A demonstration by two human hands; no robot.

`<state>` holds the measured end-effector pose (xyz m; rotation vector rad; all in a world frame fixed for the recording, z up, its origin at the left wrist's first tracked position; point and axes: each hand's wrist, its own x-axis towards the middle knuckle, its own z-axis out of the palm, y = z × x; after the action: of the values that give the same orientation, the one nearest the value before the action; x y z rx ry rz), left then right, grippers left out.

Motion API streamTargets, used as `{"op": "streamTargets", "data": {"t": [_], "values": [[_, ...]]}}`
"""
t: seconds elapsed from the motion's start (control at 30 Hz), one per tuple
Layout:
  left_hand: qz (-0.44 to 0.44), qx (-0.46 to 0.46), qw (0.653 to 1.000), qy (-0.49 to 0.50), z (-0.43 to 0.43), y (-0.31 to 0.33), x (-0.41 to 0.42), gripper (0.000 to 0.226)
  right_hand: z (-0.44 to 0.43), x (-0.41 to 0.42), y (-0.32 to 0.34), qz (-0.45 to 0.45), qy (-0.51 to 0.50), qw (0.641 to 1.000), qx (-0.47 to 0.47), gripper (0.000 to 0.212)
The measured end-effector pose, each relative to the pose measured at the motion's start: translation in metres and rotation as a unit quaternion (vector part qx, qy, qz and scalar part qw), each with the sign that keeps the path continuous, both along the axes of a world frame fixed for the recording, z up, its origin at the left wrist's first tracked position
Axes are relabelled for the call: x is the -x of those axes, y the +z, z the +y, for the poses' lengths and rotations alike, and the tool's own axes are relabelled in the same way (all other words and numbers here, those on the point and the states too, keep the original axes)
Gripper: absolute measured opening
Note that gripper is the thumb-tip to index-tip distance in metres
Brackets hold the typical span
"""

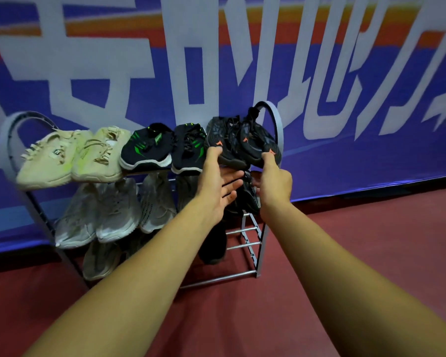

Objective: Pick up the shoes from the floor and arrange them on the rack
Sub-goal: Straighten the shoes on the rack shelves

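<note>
Here, 2 black shoes point(242, 140) sit at the right end of the rack point(243, 244) top shelf, left hand point(216, 186) fingers straight under one toe, right hand point(276, 184) fingers pinching the other toe.

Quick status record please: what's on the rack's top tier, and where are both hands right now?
top tier, left to right: beige pair, black-green pair, black-orange pair
left hand: thumb on the toe of one black-orange shoe, fingers straight beneath
right hand: thumb on the toe of the other, remaining fingers mostly hidden
lower tiers: grey pair, darker shoes
rack: upright against banner
</note>
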<state>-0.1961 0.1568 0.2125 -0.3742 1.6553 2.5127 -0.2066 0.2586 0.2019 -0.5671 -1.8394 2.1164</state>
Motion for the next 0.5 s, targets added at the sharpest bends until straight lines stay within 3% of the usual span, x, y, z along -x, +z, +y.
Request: {"op": "streamTargets", "data": {"t": [0.2,0.33,0.5], "values": [[-0.011,0.029,0.998,0.056,0.013,0.017,0.006,0.017,0.02,-0.001,0.02,-0.001,0.066,0.988,0.142,0.013],[0.011,-0.04,0.998,0.057,0.022,0.015,0.003,0.005,0.03,-0.001,0.02,0.011,0.083,0.973,0.216,0.008],[0.02,-0.034,0.997,0.063,0.023,0.005,0.006,0.013,0.024,0.001,0.016,0.01,0.074,0.971,0.225,0.006]]}}
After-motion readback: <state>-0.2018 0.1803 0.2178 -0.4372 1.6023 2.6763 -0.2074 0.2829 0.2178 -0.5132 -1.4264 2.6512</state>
